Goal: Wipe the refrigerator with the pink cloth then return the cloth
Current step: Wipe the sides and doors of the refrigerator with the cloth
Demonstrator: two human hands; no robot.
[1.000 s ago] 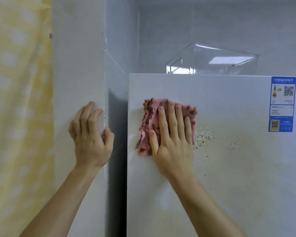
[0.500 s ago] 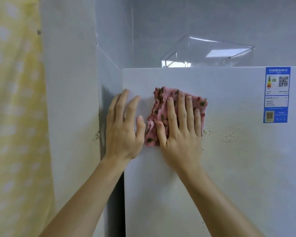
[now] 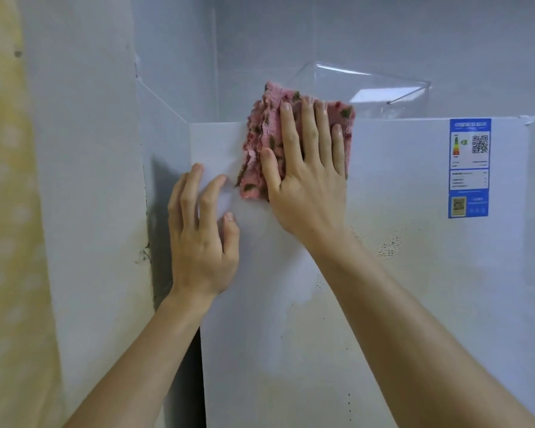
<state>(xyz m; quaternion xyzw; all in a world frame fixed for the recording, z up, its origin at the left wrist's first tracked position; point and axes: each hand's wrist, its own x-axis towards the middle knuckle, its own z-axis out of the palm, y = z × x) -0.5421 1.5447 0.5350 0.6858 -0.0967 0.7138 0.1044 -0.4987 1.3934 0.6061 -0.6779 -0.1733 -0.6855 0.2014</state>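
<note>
the white refrigerator [image 3: 414, 304] carries it all. a pink cloth [image 3: 260, 140] lies flat against its front near the top left, its upper edge past the top rim. a blue label [image 3: 469, 168] sticks at upper right, dark specks [image 3: 388, 245] dot the middle, and a clear box [image 3: 368, 91] sits on top.
</note>
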